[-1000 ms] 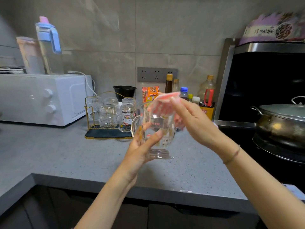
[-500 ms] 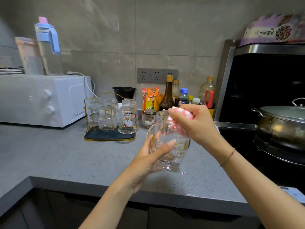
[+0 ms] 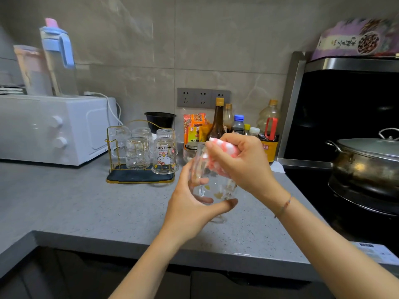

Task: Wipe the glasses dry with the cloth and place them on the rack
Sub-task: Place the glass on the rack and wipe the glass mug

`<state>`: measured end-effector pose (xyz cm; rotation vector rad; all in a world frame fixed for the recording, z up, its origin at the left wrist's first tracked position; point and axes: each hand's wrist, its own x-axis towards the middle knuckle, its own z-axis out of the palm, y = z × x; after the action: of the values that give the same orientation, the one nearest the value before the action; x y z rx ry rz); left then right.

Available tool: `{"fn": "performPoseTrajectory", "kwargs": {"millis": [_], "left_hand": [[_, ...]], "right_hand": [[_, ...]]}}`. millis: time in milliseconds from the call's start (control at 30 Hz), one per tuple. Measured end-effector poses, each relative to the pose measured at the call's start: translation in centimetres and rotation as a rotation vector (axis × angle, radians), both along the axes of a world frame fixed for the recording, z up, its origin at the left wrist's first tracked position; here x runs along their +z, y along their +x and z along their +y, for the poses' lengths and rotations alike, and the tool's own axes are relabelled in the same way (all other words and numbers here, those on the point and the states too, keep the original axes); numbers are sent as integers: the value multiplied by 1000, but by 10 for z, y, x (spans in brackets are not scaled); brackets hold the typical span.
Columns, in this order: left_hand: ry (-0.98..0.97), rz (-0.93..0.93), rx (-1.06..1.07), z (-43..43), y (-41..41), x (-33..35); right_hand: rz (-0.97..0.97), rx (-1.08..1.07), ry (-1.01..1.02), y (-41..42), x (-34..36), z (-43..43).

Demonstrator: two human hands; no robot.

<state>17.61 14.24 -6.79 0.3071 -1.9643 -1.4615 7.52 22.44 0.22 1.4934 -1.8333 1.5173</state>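
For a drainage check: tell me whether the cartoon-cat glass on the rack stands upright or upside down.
Upside down. The cartoon-cat glass on the rack shows its lettering inverted.

Left hand (image 3: 190, 210) grips glass (image 3: 212, 190); right hand (image 3: 244, 162) presses cloth (image 3: 218, 147) inside.

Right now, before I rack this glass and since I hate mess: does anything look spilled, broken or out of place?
Nothing looks spilled or broken. The racked glasses stand neatly upside down. Only oddity: a purple food packet lies on top of the range hood, above the lidded pot.
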Motion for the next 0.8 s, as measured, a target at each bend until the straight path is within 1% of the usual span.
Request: {"fn": "performPoseTrajectory", "kwargs": {"millis": [67,100,233,267,333,400,533,633,700,767,800], "left_hand": [[101,29,-86,-3,2,-1],[168,30,-143,-5,4,-2],[540,-50,-508,-12,20,-1],[591,-57,-595,-14,22,-2],[607,-71,-671,-16,22,-4],[551,-122,-654,-19,20,-4],[297,-218,-513,-23,24,8],[112,-189,-399,-16,18,16],[-13,-136,-255,-10,13,14],[-72,-80,-162,-9,10,12],[-70,-59,-146,-11,10,9]], "right_hand": [[10,52,25,-1,1,1],[-24,101,30,-2,1,2],[-305,318,-10,-10,-7,7],[-352,343,-15,-10,-10,8],[-400,364,-23,-11,-14,9],[-421,361,-48,-11,-17,9],[-389,278,-110,-11,-15,10],[-321,192,-119,-9,-13,9],[-256,139,-108,-5,-12,7],[-189,114,-62,-2,-12,7],[-188,130,-25,0,-10,8]]}}
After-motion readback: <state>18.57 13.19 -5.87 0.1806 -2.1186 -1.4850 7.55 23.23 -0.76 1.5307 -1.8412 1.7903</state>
